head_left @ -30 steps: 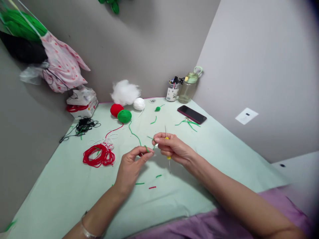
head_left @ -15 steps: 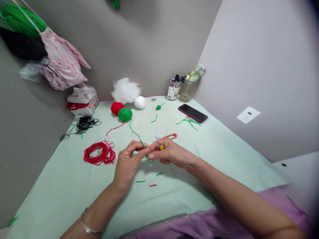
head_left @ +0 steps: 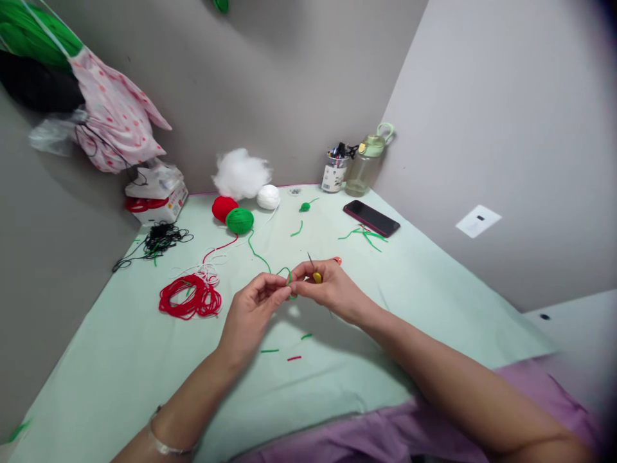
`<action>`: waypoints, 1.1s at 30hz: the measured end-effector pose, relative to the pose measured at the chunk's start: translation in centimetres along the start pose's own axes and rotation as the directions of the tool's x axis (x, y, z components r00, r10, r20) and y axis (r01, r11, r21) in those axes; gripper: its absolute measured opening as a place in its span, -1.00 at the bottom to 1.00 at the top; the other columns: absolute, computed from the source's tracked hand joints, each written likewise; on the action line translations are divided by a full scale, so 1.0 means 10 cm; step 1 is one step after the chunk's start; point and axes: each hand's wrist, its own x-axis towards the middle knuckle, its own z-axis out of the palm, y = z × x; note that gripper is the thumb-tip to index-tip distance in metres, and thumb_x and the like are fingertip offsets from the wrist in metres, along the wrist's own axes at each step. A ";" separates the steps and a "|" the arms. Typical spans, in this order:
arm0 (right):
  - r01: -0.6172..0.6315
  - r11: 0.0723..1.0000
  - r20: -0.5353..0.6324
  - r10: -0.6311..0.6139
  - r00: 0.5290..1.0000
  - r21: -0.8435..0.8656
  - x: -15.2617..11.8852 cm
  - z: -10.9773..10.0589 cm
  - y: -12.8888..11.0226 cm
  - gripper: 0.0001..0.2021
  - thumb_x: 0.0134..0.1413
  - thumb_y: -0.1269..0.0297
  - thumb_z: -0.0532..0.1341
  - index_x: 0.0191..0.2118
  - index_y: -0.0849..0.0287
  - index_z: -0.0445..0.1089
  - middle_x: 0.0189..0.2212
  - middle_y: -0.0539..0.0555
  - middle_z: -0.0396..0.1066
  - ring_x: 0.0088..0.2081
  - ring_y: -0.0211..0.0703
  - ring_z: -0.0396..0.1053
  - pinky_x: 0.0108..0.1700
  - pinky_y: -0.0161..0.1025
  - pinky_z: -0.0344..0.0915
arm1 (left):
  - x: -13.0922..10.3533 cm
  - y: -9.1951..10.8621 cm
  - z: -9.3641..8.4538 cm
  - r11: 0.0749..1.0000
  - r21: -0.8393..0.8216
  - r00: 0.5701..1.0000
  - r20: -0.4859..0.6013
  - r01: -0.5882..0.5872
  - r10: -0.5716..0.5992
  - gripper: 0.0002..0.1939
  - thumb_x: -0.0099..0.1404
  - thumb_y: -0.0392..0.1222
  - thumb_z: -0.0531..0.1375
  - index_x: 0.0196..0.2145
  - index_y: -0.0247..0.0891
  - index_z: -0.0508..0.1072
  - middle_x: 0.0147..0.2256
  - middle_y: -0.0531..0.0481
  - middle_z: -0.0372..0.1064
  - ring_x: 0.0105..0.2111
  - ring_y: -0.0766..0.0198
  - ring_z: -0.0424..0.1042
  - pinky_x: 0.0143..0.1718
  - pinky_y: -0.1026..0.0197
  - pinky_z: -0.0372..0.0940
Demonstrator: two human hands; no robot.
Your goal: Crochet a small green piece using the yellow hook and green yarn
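Fingertips of my left hand (head_left: 253,312) pinch a loop of green yarn (head_left: 290,276) above the middle of the table. Touching them, my right hand (head_left: 330,288) grips the same yarn between thumb and forefinger. A thin metal hook with a yellow grip (head_left: 317,277) is tucked in my right hand, its tip pointing up and left. From the loop, the strand runs back to the green yarn ball (head_left: 240,221). Behind my right hand, most of an orange-handled tool (head_left: 338,260) is hidden.
Left lie a red yarn coil (head_left: 190,297) and tangled black cord (head_left: 164,239). Behind are a red ball (head_left: 224,209), white ball (head_left: 268,197) and stuffing (head_left: 241,173). A phone (head_left: 371,218), pen jar (head_left: 334,175) and bottle (head_left: 362,170) stand or lie back right. Yarn scraps (head_left: 270,351) lie nearer.
Both hands have shifted slightly up with the green yarn, and the loop now rises above the fingertips instead of hanging below. My right hand covers more of the orange-handled tool.
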 end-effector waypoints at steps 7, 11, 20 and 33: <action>0.036 0.998 -0.012 -0.036 0.999 -0.044 -0.03 0.02 -0.01 -0.86 0.00 0.23 0.37 -0.42 0.17 0.46 -0.64 -0.17 0.24 -0.57 -0.38 0.00 -0.49 -0.31 -0.04 | 0.03 0.01 -0.08 0.996 0.008 0.996 -0.035 0.084 -0.084 -0.77 0.08 -0.01 0.50 -0.39 -0.19 0.68 -0.46 0.00 0.60 -0.39 0.20 0.52 -0.23 0.18 0.35; 0.051 0.999 -0.016 -0.051 0.999 -0.005 -0.04 0.03 -0.02 -0.88 0.03 0.25 0.35 -0.42 0.17 0.45 -0.66 -0.20 0.13 -0.58 -0.37 -0.02 -0.47 -0.30 -0.03 | 0.06 0.03 -0.11 0.991 -0.013 0.991 -0.010 0.130 -0.130 -0.74 0.04 0.03 0.51 -0.41 -0.20 0.70 -0.48 -0.02 0.60 -0.42 0.20 0.53 -0.23 0.16 0.38; 0.067 0.998 -0.073 -0.066 0.995 0.014 -0.03 0.02 0.00 -0.87 0.00 0.24 0.38 -0.43 0.15 0.47 -0.65 -0.17 0.17 -0.57 -0.36 0.04 -0.48 -0.30 -0.01 | 0.07 0.02 -0.09 0.979 -0.076 0.975 0.129 0.191 -0.180 -0.77 0.08 -0.01 0.49 -0.42 -0.21 0.68 -0.47 0.04 0.52 -0.43 0.27 0.49 -0.24 0.22 0.37; 0.072 0.997 -0.112 -0.071 0.991 0.009 -0.02 -0.09 0.02 -0.57 0.30 -0.09 0.20 -0.29 0.19 0.60 -0.47 0.00 0.40 -0.44 -0.26 0.24 -0.36 -0.26 0.20 | 0.02 0.04 -0.07 0.954 -0.183 0.963 0.168 0.239 -0.209 -0.75 0.10 -0.05 0.49 -0.40 -0.22 0.58 -0.42 0.10 0.42 -0.41 0.29 0.47 -0.22 0.21 0.33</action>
